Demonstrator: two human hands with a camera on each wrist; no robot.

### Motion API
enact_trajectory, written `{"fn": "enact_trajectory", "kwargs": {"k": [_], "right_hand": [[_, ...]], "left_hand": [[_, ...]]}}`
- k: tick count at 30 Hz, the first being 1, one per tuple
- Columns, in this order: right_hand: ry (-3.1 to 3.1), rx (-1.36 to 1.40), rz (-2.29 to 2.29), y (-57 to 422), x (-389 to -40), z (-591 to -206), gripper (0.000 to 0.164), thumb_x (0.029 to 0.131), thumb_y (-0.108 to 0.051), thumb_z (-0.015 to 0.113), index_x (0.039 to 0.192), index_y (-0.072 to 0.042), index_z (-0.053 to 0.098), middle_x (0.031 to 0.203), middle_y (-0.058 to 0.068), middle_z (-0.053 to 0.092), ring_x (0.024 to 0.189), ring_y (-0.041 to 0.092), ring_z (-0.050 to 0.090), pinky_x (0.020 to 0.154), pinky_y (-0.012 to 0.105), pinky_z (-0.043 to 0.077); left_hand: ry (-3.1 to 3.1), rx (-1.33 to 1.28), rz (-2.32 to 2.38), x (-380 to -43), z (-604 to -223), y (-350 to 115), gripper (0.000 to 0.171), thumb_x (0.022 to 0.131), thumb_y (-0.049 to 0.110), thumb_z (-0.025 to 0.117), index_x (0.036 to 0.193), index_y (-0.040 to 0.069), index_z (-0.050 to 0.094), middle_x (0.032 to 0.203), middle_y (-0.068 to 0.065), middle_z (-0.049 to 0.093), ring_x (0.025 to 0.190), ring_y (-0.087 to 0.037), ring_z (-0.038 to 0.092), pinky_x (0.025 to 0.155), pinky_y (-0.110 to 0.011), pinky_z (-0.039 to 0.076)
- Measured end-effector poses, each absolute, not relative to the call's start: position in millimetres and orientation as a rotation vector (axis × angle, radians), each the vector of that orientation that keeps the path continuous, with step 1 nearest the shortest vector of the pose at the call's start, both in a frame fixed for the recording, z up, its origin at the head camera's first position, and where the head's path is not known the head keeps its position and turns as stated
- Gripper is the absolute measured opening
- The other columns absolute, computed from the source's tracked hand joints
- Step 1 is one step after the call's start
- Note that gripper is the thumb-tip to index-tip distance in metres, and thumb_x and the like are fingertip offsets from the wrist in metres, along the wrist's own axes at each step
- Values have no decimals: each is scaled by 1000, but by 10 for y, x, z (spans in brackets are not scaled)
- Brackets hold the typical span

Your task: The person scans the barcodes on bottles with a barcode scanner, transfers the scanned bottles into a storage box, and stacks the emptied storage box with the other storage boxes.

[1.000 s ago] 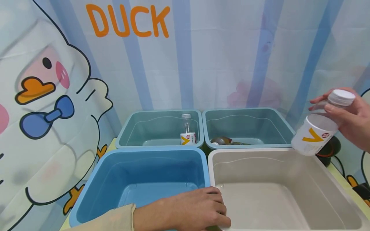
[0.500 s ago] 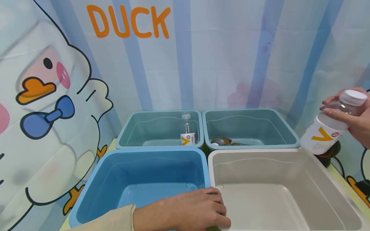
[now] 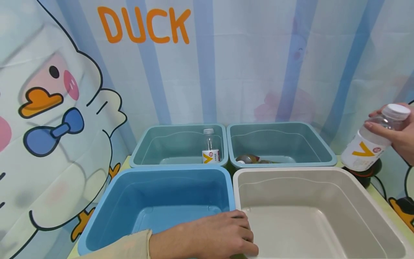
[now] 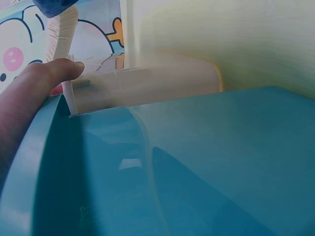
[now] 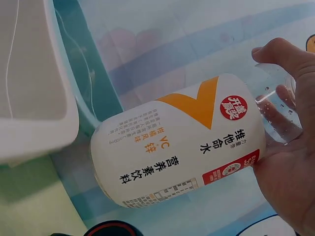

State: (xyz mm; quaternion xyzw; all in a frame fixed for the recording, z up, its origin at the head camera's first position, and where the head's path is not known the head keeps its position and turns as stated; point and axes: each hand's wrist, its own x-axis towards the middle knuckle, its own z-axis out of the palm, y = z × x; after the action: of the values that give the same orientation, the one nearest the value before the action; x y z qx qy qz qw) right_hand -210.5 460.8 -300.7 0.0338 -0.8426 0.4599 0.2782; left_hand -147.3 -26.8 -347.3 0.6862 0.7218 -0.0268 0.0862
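Observation:
My right hand (image 3: 396, 135) grips a clear plastic drink bottle (image 5: 172, 142) by its upper part. The bottle has a white cap and a white label with an orange V, and tilts cap-up to the right. It is held in the air beyond the far right corner of the beige tub (image 3: 291, 172). My left hand (image 3: 223, 233) lies over the adjoining rims of the blue tub (image 3: 168, 168) and the beige tub, fingers bent over the beige side. In the left wrist view, its thumb (image 4: 54, 73) lies across the rim.
A similar bottle (image 3: 211, 147) stands in the back left teal tub (image 3: 161, 126). Small brownish items (image 3: 250, 158) lie in the back right teal tub (image 3: 268, 125), partly hidden by its front rim. A dark round object (image 3: 372, 169) with a red ring and cable stands right.
My right hand has carried the bottle rightward, from over the beige tub's far right corner to outside it. The left hand has stayed in place.

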Motion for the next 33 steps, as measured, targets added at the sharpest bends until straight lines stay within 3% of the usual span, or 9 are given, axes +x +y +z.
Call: {"fn": "enact_trajectory", "kwargs": {"k": [7,14,33], "right_hand": [[-2299,-16,1258,4754,-2184,-3171,44,102,-14,67,128,-41,44,113,-24,52,97,-1,51,77,8,38],[-2288,23,1370,4882,-2213,-3353,37,101,-8,67,125,-28,48,112,-15,55,93,-2,57,74,6,45],[-2370,-2,1363,4958,-2262,-3734,33,101,-17,70,125,-26,49,111,-18,57,91,-6,59,74,6,47]], "left_hand": [[2154,2050,-84,-1470,-3478,-271,37,102,46,63,137,32,67,128,20,67,120,4,54,113,-16,27],[2154,2054,-78,-1470,-3481,-272,37,102,46,63,137,31,67,128,20,67,120,4,54,113,-16,27],[2151,2035,-64,-1471,-3476,-270,38,102,46,63,137,32,67,129,20,67,121,4,53,113,-17,28]]}}
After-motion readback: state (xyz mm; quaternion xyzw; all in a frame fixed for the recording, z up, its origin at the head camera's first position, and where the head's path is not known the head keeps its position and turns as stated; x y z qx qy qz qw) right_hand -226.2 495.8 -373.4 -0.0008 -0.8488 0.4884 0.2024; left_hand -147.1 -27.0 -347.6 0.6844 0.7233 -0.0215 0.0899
